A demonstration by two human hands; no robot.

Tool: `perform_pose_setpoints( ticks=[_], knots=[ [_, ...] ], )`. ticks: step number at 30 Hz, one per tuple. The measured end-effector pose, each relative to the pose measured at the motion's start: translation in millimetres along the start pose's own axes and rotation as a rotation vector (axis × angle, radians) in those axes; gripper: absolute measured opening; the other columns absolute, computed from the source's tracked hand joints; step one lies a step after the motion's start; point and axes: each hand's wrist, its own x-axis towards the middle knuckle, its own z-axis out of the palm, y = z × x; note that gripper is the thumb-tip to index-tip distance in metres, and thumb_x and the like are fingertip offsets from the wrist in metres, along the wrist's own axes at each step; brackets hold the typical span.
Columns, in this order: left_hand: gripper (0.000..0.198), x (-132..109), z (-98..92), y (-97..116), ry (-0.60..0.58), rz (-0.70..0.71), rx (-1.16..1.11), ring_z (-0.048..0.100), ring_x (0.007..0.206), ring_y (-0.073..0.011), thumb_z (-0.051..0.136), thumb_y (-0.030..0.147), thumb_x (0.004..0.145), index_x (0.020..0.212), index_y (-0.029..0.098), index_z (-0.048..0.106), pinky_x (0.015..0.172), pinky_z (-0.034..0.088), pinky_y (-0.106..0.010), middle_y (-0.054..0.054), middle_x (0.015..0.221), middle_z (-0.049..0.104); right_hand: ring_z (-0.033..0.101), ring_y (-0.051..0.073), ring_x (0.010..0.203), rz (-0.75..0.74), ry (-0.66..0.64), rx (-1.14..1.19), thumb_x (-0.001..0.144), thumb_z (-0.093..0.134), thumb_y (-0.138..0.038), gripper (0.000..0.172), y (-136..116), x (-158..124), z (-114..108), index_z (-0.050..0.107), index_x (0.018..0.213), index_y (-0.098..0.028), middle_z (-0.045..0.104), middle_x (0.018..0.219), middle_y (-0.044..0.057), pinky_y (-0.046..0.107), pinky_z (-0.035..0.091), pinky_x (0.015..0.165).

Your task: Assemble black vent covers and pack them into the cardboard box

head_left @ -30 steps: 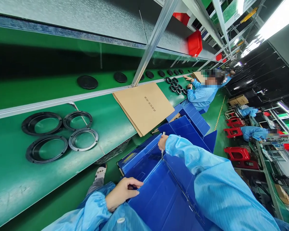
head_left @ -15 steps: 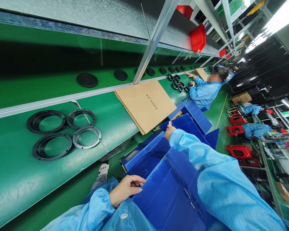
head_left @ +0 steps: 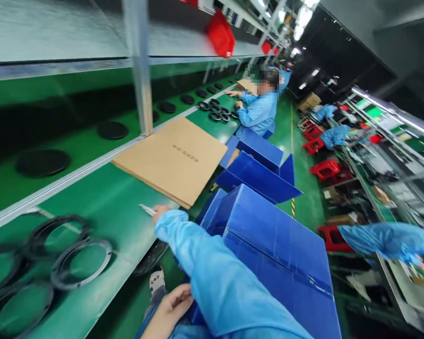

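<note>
- Head view, far left of the grip: black rings [head_left: 81,261] lie flat on the green bench [head_left: 102,207], well apart from it.
- A small silvery tool [head_left: 146,209] juts out left of the right hand [head_left: 159,213], low over the bench. It looks light, thin, stiff and probably slick, so it is best pinched along its shaft.
- The right hand is closed on the tool's near end, with the arm stretched forward and the sleeve down to the wrist.
- The left hand [head_left: 169,305] sits nearer the body than the grip, fingers curled by the blue box [head_left: 275,235]; whether it grips cannot be told.
- Cardboard sheets [head_left: 173,157] lie just beyond the grip, and the box stands to its right.
</note>
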Motion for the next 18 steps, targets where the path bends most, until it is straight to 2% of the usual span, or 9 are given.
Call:
perform_pose_setpoints(
  ticks=[3, 5, 7, 9, 11, 12, 14, 16, 18],
  knots=[
    [0.067, -2, -9.5, 0, 0.057, -0.047, 0.078, 0.067, 0.097, -0.0311, 0.069, 0.080, 0.065, 0.097, 0.022, 0.076, 0.095, 0.053, -0.041, -0.008, 0.100, 0.074, 0.063, 0.022, 0.109, 0.023, 0.089, 0.063, 0.098, 0.060, -0.029, 0.037, -12, 28, -1, 0.054, 0.132, -0.016, 0.062, 0.130, 0.005, 0.027, 0.053, 0.084],
    [0.068, 2, -6.7, 8, 0.100, -0.065, 0.172, 0.066, 0.101, -0.0325, 0.069, 0.078, 0.067, 0.105, 0.022, 0.075, 0.098, 0.053, -0.043, -0.009, 0.106, 0.073, 0.058, 0.023, 0.119, -0.030, 0.117, 0.083, 0.099, 0.060, -0.036, 0.039, -10, 34, -8, 0.053, 0.133, -0.018, 0.060, 0.134, 0.003, 0.029, 0.050, 0.093],
    [0.071, 10, 2.9, 17, 0.146, -0.032, 0.287, 0.065, 0.109, -0.0336, 0.068, 0.076, 0.069, 0.114, 0.022, 0.072, 0.104, 0.049, -0.044, -0.011, 0.118, 0.070, 0.055, 0.019, 0.123, -0.137, 0.128, 0.100, 0.098, 0.062, -0.035, 0.033, 6, 22, -18, 0.057, 0.129, -0.023, 0.063, 0.130, -0.006, 0.026, 0.045, 0.100],
    [0.074, 22, 15.7, 26, 0.178, 0.049, 0.415, 0.057, 0.123, -0.0337, 0.063, 0.073, 0.074, 0.126, 0.021, 0.066, 0.113, 0.042, -0.046, -0.012, 0.135, 0.061, 0.055, 0.016, 0.123, -0.267, 0.183, 0.123, 0.097, 0.065, -0.030, 0.030, 39, -11, -32, 0.061, 0.125, -0.023, 0.065, 0.126, -0.005, 0.023, 0.043, 0.102],
    [0.074, 34, 27.8, 33, 0.184, 0.136, 0.554, 0.047, 0.135, -0.0334, 0.059, 0.070, 0.078, 0.133, 0.020, 0.060, 0.119, 0.033, -0.048, -0.013, 0.143, 0.054, 0.058, 0.017, 0.120, -0.315, 0.311, 0.153, 0.095, 0.068, -0.028, 0.030, 92, -67, -49, 0.063, 0.124, -0.019, 0.066, 0.126, 0.003, 0.024, 0.043, 0.103],
    [0.074, 40, 32.9, 36, 0.188, 0.174, 0.619, 0.044, 0.138, -0.0336, 0.059, 0.068, 0.078, 0.134, 0.019, 0.059, 0.121, 0.029, -0.050, -0.014, 0.144, 0.053, 0.057, 0.017, 0.122, -0.257, 0.401, 0.168, 0.094, 0.069, -0.026, 0.030, 125, -104, -58, 0.065, 0.123, -0.019, 0.066, 0.126, 0.005, 0.025, 0.041, 0.106],
    [0.075, 49, 40.6, 41, 0.204, 0.226, 0.713, 0.043, 0.138, -0.0352, 0.060, 0.066, 0.075, 0.131, 0.015, 0.060, 0.122, 0.027, -0.052, -0.017, 0.142, 0.054, 0.054, 0.013, 0.125, 0.107, 0.591, 0.229, 0.091, 0.073, -0.027, 0.034, 196, -190, -68, 0.065, 0.123, -0.030, 0.065, 0.127, -0.002, 0.024, 0.037, 0.110],
    [0.075, 54, 46.5, 47, 0.223, 0.238, 0.732, 0.045, 0.137, -0.0358, 0.063, 0.065, 0.072, 0.127, 0.014, 0.061, 0.122, 0.028, -0.052, -0.017, 0.140, 0.056, 0.050, 0.020, 0.130, 0.419, 0.752, 0.268, 0.095, 0.062, -0.024, 0.035, 267, -288, -63, 0.061, 0.130, -0.023, 0.062, 0.133, 0.008, 0.036, 0.034, 0.114],
    [0.075, 53, 53.2, 55, 0.247, 0.186, 0.670, 0.045, 0.137, -0.0351, 0.067, 0.065, 0.068, 0.125, 0.017, 0.061, 0.122, 0.029, -0.050, -0.014, 0.141, 0.056, 0.044, 0.029, 0.135, 0.749, 0.889, 0.321, 0.098, 0.047, -0.024, 0.041, 327, -381, -34, 0.054, 0.136, -0.012, 0.055, 0.137, 0.021, 0.053, 0.028, 0.116]
  ],
)
